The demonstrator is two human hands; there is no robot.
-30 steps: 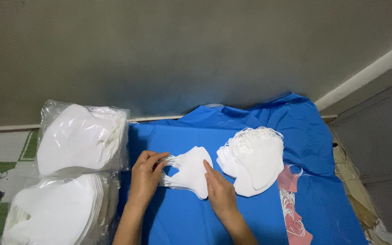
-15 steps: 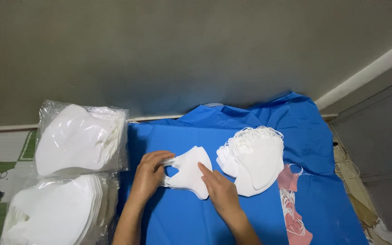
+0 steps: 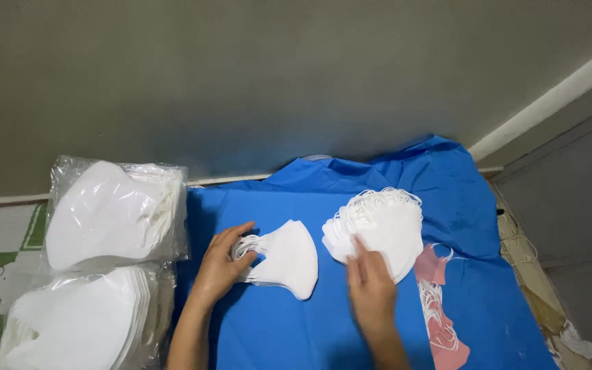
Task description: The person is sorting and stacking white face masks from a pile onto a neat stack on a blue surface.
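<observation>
— What's at your far left?

— Two clear bags of white masks: the upper bag (image 3: pixel 114 216) and the lower bag (image 3: pixel 77 325), both sitting off the blue cloth (image 3: pixel 310 329), which looks like the larger share not yet handled.

— And your hands?

— Your left hand (image 3: pixel 222 264) grips the ear-loop end of a small stack of masks (image 3: pixel 284 259) lying on the cloth. Your right hand (image 3: pixel 371 288) is open and flat, fingertips resting on the lower edge of the fanned pile (image 3: pixel 377 229) just beside it. That pile reads as the finished part, I'd judge.

— Anything in your way?

— A pink printed patch (image 3: pixel 440 315) on the cloth lies by the pile. The wall (image 3: pixel 275 82) stands close behind.
</observation>
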